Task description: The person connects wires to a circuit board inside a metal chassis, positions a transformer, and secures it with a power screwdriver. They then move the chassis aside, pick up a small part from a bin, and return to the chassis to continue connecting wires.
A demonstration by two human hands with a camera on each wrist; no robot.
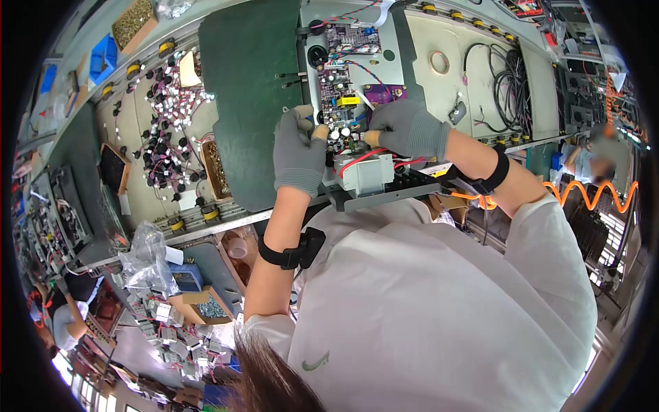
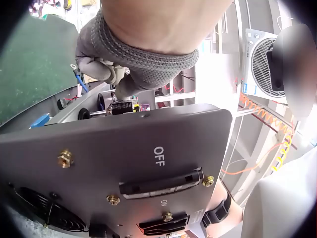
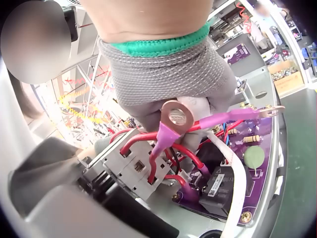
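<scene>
The left hand point(image 1: 298, 154), in a grey glove with bare-looking fingertips, is at the left side of the circuit board point(image 1: 335, 82) inside an open metal housing. From the other side, the right hand point(image 1: 412, 130) reaches in, its fingertips just above a pale block point(image 1: 367, 173) with red wires. In the left wrist view, the left hand point(image 2: 126, 62) has bent fingers behind the dark panel point(image 2: 109, 144) marked OFF. Red wires with ring terminals point(image 3: 177, 116) cross in front of the right hand point(image 3: 168, 79), beside a purple board point(image 3: 262, 163). Whatever either hand's fingertips touch is hidden.
A green mat point(image 1: 250, 103) lies left of the housing, with piled connectors point(image 1: 168, 117) and a box of small parts point(image 1: 215, 169) beyond. Coiled black cable point(image 1: 508, 89) and a tape ring point(image 1: 439, 63) lie to the right. An orange coiled hose point(image 1: 590, 199) hangs at far right.
</scene>
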